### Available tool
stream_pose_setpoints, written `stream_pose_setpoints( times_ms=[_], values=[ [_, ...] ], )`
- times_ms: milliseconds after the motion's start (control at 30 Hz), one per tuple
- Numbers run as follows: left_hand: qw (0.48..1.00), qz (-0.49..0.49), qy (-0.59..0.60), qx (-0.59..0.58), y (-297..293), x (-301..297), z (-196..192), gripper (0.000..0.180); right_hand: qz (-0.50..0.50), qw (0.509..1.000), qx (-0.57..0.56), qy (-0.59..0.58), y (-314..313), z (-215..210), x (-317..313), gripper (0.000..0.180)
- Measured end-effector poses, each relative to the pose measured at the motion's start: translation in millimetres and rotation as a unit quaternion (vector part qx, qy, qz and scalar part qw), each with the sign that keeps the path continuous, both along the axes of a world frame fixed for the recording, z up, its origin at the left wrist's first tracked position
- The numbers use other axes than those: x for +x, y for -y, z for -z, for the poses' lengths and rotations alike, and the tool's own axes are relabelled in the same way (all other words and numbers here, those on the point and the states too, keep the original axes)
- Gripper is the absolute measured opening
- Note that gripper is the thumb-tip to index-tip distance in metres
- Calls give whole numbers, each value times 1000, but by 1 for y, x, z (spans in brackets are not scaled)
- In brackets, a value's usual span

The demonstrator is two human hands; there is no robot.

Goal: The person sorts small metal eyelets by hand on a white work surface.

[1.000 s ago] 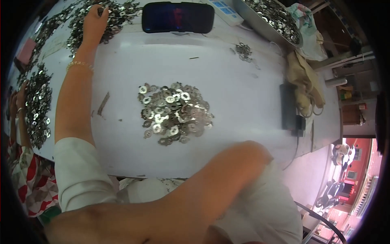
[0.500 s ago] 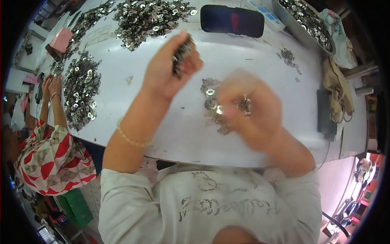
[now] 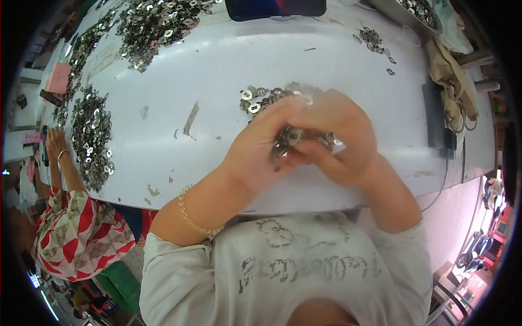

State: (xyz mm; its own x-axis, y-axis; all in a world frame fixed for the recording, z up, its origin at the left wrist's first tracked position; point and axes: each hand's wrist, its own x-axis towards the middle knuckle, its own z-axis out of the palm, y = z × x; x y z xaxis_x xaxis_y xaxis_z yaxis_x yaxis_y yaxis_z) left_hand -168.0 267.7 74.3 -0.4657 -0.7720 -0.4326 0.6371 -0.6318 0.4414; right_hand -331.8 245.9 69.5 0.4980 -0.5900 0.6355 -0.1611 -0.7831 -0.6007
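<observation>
Near the middle of the frame we see a clump of small metal washers (image 3: 287, 139) caught between our two hands, just below a loose pile (image 3: 260, 96) on the white table (image 3: 179, 68), which our fingers partly cover. We judge each washer to be very light, though a full handful should have some weight. The metal looks thin, hard and stiff, so we would not expect it to crush, but its shiny faces probably slide easily over one another and slip out through gaps. The clump looks best cupped from below with the fingers closed up, while a single washer seems easiest to pinch by its rim. Our left hand (image 3: 256, 142) is curled into a cup, its palm and fingers wrapped around the clump. Our right hand (image 3: 350, 133), blurred, is bent into a rounded hook, with thumb and fingers set around more washers that show in its hollow. Its thumb comes close to the left fingers, but we cannot tell whether they touch. A bigger heap (image 3: 155, 30) lies in the upper left, and another heap (image 3: 91, 142) at the left.
</observation>
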Motion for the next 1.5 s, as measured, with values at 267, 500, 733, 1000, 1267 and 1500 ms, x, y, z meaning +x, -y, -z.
stream_pose_setpoints(
  times_ms=[267, 500, 733, 1000, 1267, 1500],
  values=[
    [997, 35, -35, 54, -2, -2, 23, 16, -13, 999, 29, -19, 0, 6, -2, 26],
    [993, 38, -79, 74, -2, -1, 27, 17, -29, 996, 85, -13, 3, 7, -3, 18],
    [988, 38, -125, 78, -4, 1, 24, 20, -36, 992, 119, 4, -1, 6, 2, 16],
    [981, 53, -150, 107, -1, 3, 21, 24, -30, 985, 167, -22, -1, 3, 5, 11],
    [975, 68, -173, 122, 0, 3, 24, 24, -20, 987, 151, -42, 0, 9, 0, 12],
    [982, 64, -128, 126, 1, 1, 24, 24, -17, 983, 184, -18, -1, 4, 2, 10]
  ],
)
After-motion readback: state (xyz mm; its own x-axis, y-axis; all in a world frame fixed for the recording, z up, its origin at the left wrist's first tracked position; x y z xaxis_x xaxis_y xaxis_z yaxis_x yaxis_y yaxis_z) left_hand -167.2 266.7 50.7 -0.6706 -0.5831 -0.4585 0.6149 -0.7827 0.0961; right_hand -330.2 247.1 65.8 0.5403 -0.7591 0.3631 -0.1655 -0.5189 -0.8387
